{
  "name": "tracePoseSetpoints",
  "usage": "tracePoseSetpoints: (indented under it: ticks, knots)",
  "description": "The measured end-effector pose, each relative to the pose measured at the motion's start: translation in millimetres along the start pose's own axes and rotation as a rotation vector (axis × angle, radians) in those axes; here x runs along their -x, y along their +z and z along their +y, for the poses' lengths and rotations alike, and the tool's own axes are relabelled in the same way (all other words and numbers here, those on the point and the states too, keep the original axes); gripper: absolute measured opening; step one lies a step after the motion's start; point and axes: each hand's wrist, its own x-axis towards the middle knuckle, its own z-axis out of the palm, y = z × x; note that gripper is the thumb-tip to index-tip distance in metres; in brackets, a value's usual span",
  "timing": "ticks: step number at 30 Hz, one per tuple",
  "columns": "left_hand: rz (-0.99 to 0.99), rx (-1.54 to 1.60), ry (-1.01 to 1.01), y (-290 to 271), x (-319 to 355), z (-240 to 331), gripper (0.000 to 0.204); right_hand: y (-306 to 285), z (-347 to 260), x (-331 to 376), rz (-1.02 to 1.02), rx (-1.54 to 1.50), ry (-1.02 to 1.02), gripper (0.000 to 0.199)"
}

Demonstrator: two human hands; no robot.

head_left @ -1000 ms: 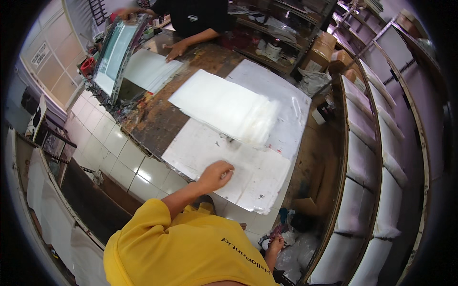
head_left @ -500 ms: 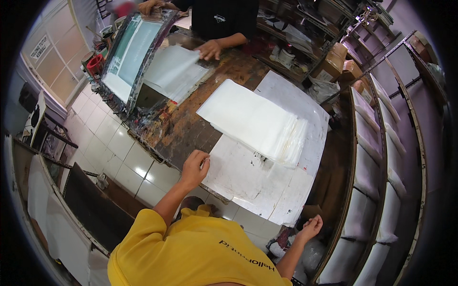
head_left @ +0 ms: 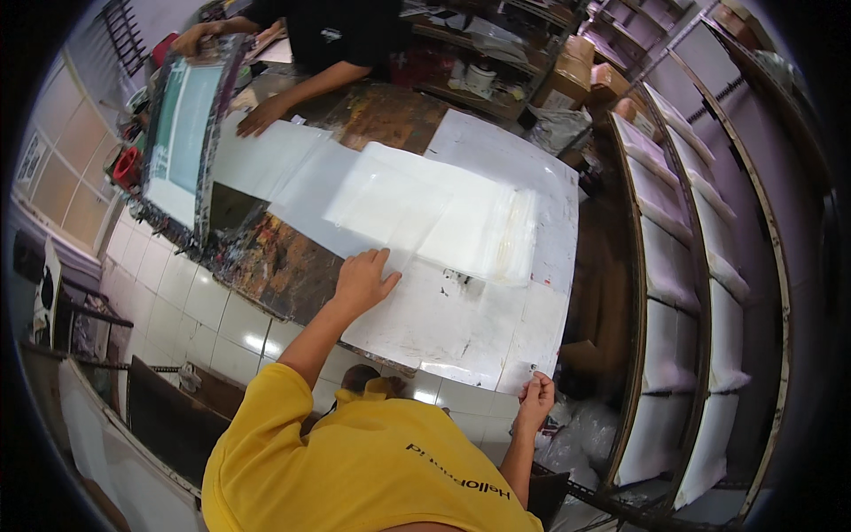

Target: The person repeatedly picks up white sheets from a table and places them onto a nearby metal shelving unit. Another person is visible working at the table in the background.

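Observation:
A thin translucent plastic sheet (head_left: 324,182) stretches from beside the screen-printing frame (head_left: 183,133) across to a stack of white plastic sheets (head_left: 501,226). At its near corner is my left hand (head_left: 362,285), fingers over the edge and thumb below, apparently gripping it. My right hand (head_left: 535,403) is by the near right corner of the white-topped table (head_left: 425,341), fingertips pinched together; what they hold, if anything, is too small to make out. Across the table, a co-worker's hand (head_left: 263,115) rests on another pale sheet (head_left: 257,155), while their other hand (head_left: 193,38) holds up the frame.
A rack (head_left: 631,372) with white sheets on its shelves stands to the right. Cardboard boxes (head_left: 567,75) and a cluttered metal shelf (head_left: 487,53) are at the back. A red container (head_left: 127,167) sits beside the frame. Clear plastic bags (head_left: 589,434) lie near my right hand.
A translucent sheet now spans from the frame side onto the stack. My left hand has reached its near corner. The co-worker's hand has shifted left, and my right hand has come up slightly.

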Motion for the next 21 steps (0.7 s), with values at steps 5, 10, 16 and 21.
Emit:
tracePoseSetpoints:
  ticks: [5, 10, 16, 21]
  knots:
    - [-0.085, -0.133, -0.019, 22, -7, 10, 0.028, -2, -4, 15, 0.036, -0.019, 0.035, 0.013]
    - [-0.142, -0.182, -0.024, 34, -19, 4, 0.027, 19, -18, 26, -0.055, -0.010, 0.067, 0.015]
    - [-0.178, -0.230, -0.057, 28, -26, 12, 0.026, 51, -29, 22, -0.207, -0.010, 0.038, 0.016]
    - [-0.118, -0.214, 0.083, 42, -21, -6, 0.022, 67, -40, 25, -0.313, 0.006, 0.047, 0.020]
